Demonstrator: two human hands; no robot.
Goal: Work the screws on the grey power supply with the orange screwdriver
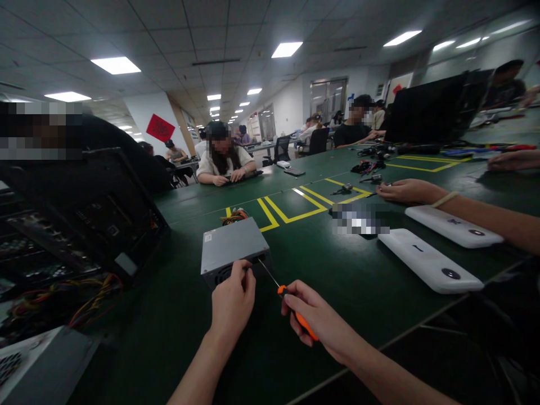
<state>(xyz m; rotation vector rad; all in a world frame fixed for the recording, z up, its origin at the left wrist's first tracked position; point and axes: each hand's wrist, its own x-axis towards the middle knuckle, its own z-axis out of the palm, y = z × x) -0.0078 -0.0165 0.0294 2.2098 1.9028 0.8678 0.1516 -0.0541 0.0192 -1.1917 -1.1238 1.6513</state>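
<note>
A grey metal computer power supply (234,243) sits on the green table, its fan side facing me and a bundle of coloured cables (236,216) behind it. My right hand (314,312) is closed round the orange handle of a screwdriver (301,320). The screwdriver's thin shaft points up and left, its tip at the near face of the power supply. My left hand (234,292) is at that same face, fingers bent together close to the tip. Whatever its fingertips pinch, if anything, is hidden.
An open black computer case (101,214) with loose wires stands at the left, above another metal box (46,365). On the right lie two white power-bank-like devices (430,261) and a co-worker's hand (409,191). Yellow tape (295,216) marks the table (329,259); a black monitor (426,109) stands beyond.
</note>
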